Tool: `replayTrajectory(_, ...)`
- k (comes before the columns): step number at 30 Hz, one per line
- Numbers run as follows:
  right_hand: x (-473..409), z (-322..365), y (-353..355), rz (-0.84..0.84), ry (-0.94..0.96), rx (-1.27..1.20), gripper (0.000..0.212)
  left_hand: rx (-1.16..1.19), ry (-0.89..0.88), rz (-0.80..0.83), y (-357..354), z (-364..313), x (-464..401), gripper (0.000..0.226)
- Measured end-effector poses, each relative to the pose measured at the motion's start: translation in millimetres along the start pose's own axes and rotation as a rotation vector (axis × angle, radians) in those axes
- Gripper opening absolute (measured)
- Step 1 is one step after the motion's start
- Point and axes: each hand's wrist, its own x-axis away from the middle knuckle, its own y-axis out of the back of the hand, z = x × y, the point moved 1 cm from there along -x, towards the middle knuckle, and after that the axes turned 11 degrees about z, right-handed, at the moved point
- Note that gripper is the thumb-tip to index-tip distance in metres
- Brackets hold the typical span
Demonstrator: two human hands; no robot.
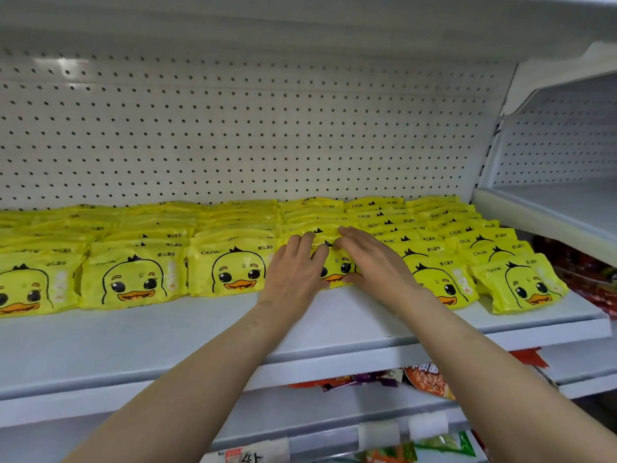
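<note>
Several rows of yellow duck-face packets lean back on a white shelf (pixel 200 329). My left hand (pixel 293 269) lies flat with straight fingers on the left side of the front packet (pixel 337 267) of the middle row. Across the right side and top of that same packet rests my right hand (pixel 370 259), its fingers straight and the thumb under the packet's lower edge. Both hands cover much of its duck face. A neighbouring front packet (pixel 230 269) stands just left of my left hand.
White pegboard (pixel 233 128) backs the shelf. Another white shelf (pixel 551 208) sits higher at the right. Under the front lip are snack bags (pixel 424 379) and price tags (pixel 377 432). Red packets (pixel 587 272) lie at the far right.
</note>
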Motion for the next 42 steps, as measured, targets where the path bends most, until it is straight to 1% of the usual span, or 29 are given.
replayTrajectory(5,-13,1,-4,-0.012,-0.028,0.022,0.059,0.002,0.032,-0.022,-10,4,-12,0.074)
replayTrajectory(8,-17,0,-4,-0.01,-0.025,0.021,0.062,-0.004,0.053,-0.012,-12,1,-15,0.076)
replayTrajectory(11,-17,-4,-4,-0.001,-0.011,0.07,0.063,-0.021,0.058,-0.022,-12,0,-13,0.076)
replayTrajectory(14,-10,-6,-5,-0.034,0.006,0.086,0.061,-0.011,0.064,-0.021,-13,-1,-6,0.072)
replayTrajectory(18,-2,-7,-7,-0.054,-0.013,0.064,0.059,0.008,0.06,-0.027,-13,-4,-1,0.06)
replayTrajectory(23,-3,-6,-5,-0.006,0.004,0.032,0.053,0.031,0.101,0.006,-10,-9,2,0.071)
replayTrajectory(27,-4,-6,-6,-0.009,0.001,0.064,0.05,0.068,0.131,0.009,-10,-14,0,0.066)
replayTrajectory(30,-8,-6,-7,-0.004,-0.015,0.075,0.053,0.1,0.14,0.012,-9,-14,-3,0.064)
replayTrajectory(36,-22,0,-7,-0.018,-0.071,0.129,0.05,0.108,0.126,0.01,-10,-5,-8,0.07)
replayTrajectory(42,-30,2,-3,0.036,-0.109,0.135,0.06,0.072,0.095,-0.008,-12,2,-14,0.069)
